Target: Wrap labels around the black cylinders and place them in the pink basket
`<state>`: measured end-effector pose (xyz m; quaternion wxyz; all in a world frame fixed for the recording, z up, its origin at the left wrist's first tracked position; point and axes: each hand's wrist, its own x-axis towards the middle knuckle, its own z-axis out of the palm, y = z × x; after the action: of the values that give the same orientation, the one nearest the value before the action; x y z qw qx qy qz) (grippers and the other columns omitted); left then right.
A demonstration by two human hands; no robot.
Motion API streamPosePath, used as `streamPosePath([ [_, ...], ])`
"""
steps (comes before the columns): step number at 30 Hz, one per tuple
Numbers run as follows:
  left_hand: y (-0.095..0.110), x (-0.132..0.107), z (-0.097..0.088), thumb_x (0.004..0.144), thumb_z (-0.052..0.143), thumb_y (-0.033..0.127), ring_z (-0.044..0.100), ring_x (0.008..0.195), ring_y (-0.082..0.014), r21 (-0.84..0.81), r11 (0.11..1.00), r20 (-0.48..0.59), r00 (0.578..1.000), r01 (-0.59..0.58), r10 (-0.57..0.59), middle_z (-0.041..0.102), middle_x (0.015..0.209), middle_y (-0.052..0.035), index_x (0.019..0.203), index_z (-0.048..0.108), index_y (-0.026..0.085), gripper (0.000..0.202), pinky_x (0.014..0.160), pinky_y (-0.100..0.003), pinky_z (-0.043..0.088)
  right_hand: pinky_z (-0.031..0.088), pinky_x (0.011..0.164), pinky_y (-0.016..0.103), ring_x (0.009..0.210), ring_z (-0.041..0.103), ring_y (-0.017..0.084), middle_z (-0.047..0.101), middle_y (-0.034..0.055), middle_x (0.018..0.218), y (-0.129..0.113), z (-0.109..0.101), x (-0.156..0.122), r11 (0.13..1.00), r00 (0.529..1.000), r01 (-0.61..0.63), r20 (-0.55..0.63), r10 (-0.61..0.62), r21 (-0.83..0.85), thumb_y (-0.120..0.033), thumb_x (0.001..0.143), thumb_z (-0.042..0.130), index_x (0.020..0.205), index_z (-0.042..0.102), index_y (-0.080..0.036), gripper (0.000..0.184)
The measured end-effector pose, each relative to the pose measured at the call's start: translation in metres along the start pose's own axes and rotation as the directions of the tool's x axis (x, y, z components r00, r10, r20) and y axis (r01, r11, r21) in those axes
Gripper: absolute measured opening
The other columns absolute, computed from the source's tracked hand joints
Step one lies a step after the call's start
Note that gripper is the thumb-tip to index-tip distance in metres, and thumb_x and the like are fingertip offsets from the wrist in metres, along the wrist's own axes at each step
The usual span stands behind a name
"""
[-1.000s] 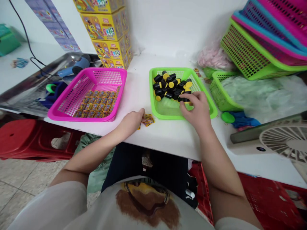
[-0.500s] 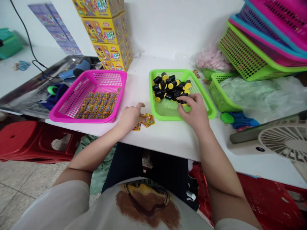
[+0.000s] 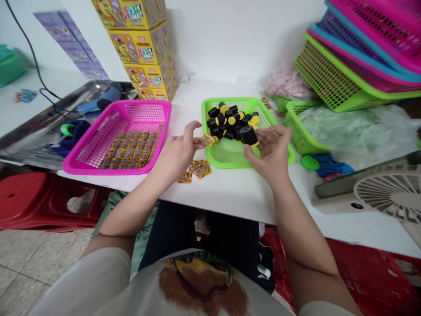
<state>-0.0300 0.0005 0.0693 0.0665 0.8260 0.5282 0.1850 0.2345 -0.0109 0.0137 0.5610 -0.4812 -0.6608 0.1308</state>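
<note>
Between the thumb and fingers of my left hand (image 3: 180, 149) is a small printed yellow-orange label (image 3: 205, 140), held above the table. More such labels (image 3: 200, 168) lie in a loose pile just below it. My right hand (image 3: 271, 147) grips a black cup with a yellow rim (image 3: 249, 136), tilted, over the front of the green basket (image 3: 223, 163). Several black-and-yellow cups (image 3: 226, 118) lie heaped in that basket. To the left, a pink basket (image 3: 79, 164) holds rows of cups wrapped in printed labels (image 3: 131, 151).
Yellow printed boxes (image 3: 136, 48) stand stacked behind the pink basket. A metal tray (image 3: 29, 131) lies at the left. On the right are stacked baskets (image 3: 324, 74), a green basket with clear plastic bags (image 3: 342, 127) and a white fan (image 3: 388, 193).
My left hand has lifted a label off the pile and moved up. My right hand has raised a black cup out of the heap in the green basket.
</note>
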Motion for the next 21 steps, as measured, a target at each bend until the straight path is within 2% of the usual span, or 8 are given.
streamPosePath([
  [3, 0.007, 0.018, 0.005, 0.113, 0.039, 0.019, 0.075, 0.125, -0.0236, -0.013, 0.992, 0.002, 0.993, -0.122, 0.122, 0.079, 0.13, -0.011, 0.16, 0.03, 0.02, 0.049, 0.112, -0.038, 0.051, 0.066, 0.092, 0.044, 0.106, 0.074, 0.025, 0.069, 0.0101, 0.119, -0.007, 0.0, -0.004, 0.995, 1.0, 0.002, 0.012, -0.003, 0.102, -0.059, 0.091, 0.066, 0.117, 0.057, -0.03, 0.039],
  [6, 0.013, 0.032, 0.021, 0.111, 0.038, 0.014, 0.073, 0.129, -0.0235, 0.009, 0.968, 0.074, 0.965, -0.251, 0.25, 0.079, 0.133, -0.0118, 0.165, 0.029, 0.02, 0.055, 0.114, -0.039, 0.049, 0.066, 0.08, 0.044, 0.098, 0.074, 0.025, 0.067, 0.0115, 0.122, -0.012, -0.005, -0.006, 0.997, 1.0, -0.006, -0.021, 0.008, 0.079, -0.07, 0.094, 0.061, 0.121, 0.063, -0.031, 0.047],
  [8, 0.015, 0.037, 0.033, 0.11, 0.039, 0.013, 0.072, 0.131, -0.0241, -0.006, 0.954, 0.11, 0.948, -0.301, 0.3, 0.079, 0.135, -0.0123, 0.167, 0.028, 0.02, 0.058, 0.113, -0.039, 0.049, 0.065, 0.076, 0.043, 0.089, 0.072, 0.022, 0.066, 0.0105, 0.121, -0.013, -0.007, -0.006, 0.998, 0.999, 0.003, -0.054, 0.0, 0.065, -0.07, 0.095, 0.061, 0.122, 0.068, -0.031, 0.047],
  [12, 0.017, 0.036, 0.046, 0.108, 0.037, 0.011, 0.074, 0.13, -0.0207, -0.135, 0.942, 0.089, 0.943, -0.308, 0.321, 0.078, 0.138, -0.01, 0.166, 0.029, 0.022, 0.059, 0.115, -0.037, 0.048, 0.062, 0.068, 0.038, 0.079, 0.063, 0.017, 0.068, 0.0089, 0.114, -0.012, -0.008, -0.006, 0.995, 1.0, 0.004, -0.01, -0.003, 0.097, -0.059, 0.095, 0.068, 0.118, 0.076, -0.029, 0.038],
  [16, 0.012, 0.03, 0.053, 0.103, 0.037, 0.007, 0.079, 0.117, -0.0163, -0.312, 0.906, 0.0, 0.953, -0.287, 0.302, 0.08, 0.133, -0.0078, 0.161, 0.033, 0.02, 0.059, 0.114, -0.034, 0.05, 0.06, 0.066, 0.035, 0.077, 0.061, 0.016, 0.07, 0.0088, 0.113, -0.011, -0.008, -0.007, 0.999, 0.999, -0.003, 0.045, 0.001, 0.05, -0.046, 0.095, 0.069, 0.118, 0.08, -0.029, 0.03],
  [19, 0.005, 0.028, 0.061, 0.098, 0.038, 0.004, 0.082, 0.106, -0.016, -0.396, 0.855, -0.05, 0.938, -0.335, 0.344, 0.082, 0.128, -0.0068, 0.158, 0.034, 0.02, 0.062, 0.115, -0.04, 0.051, 0.058, 0.067, 0.031, 0.079, 0.061, 0.015, 0.07, 0.0081, 0.111, -0.011, -0.009, -0.007, 0.996, 0.998, 0.054, 0.039, -0.057, 0.068, -0.034, 0.092, 0.073, 0.118, 0.082, -0.029, 0.028],
  [21, 0.001, 0.027, 0.065, 0.098, 0.039, 0.005, 0.082, 0.109, -0.018, -0.417, 0.836, -0.061, 0.929, -0.355, 0.364, 0.084, 0.119, -0.0054, 0.156, 0.036, 0.021, 0.06, 0.116, -0.045, 0.05, 0.057, 0.067, 0.03, 0.079, 0.061, 0.014, 0.069, 0.0072, 0.11, -0.011, -0.01, -0.007, 0.991, 0.994, 0.085, 0.056, -0.091, 0.108, -0.027, 0.091, 0.074, 0.119, 0.083, -0.031, 0.03],
])
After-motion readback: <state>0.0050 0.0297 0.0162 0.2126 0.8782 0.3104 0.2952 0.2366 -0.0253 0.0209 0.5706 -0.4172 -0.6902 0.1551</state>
